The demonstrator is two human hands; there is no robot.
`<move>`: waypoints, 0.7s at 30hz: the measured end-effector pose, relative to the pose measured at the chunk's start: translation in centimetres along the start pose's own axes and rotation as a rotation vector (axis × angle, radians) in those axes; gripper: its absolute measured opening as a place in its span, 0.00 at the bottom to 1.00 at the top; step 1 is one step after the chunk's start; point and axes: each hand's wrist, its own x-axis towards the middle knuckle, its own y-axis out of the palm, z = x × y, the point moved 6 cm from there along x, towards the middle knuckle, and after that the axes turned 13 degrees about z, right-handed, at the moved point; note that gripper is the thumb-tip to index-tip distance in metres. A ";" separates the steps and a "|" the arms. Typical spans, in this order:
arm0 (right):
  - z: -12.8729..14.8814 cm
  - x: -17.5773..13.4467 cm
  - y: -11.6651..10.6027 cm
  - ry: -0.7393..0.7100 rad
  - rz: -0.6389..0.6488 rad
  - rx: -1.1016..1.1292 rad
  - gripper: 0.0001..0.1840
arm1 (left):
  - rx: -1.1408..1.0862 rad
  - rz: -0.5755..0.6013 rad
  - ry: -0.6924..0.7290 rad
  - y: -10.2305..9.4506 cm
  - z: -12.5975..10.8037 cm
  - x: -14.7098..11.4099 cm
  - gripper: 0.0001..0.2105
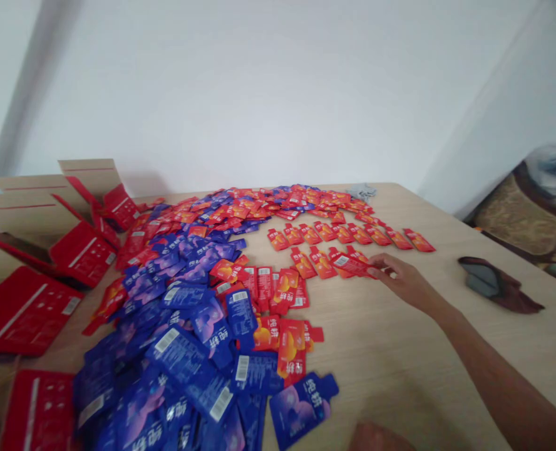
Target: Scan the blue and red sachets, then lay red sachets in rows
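Note:
Between the thumb and fingers of my right hand is the end of a red spouted pouch, its barcode side up. It is held over the front row of red pouches, partly covering those beneath. Behind it runs a longer row of red-orange pouches, fruit print facing up. A small blurred part of my left hand shows at the bottom edge, with its fingers hidden. Nearest to it lies a blue pouch, at the edge of a large heap of blue pouches mixed with red ones.
Opened red boxes stand along the left, before a brown cardboard carton. A dark brown cloth item with grey lining lies at the right of the wooden table. Beyond the table is a patterned chair. A white wall rises behind.

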 end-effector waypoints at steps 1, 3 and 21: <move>-1.0 -0.9 -1.1 -0.009 -0.012 -0.070 0.21 | 0.008 0.019 -0.011 0.2 0.3 0.7 0.21; -2.7 -2.4 -2.7 -0.055 0.009 -0.180 0.21 | 0.026 0.037 -0.035 0.6 0.8 1.6 0.26; -11.2 -3.1 -4.7 -0.174 0.207 -0.416 0.17 | 0.146 0.184 -0.087 1.0 2.4 1.6 0.16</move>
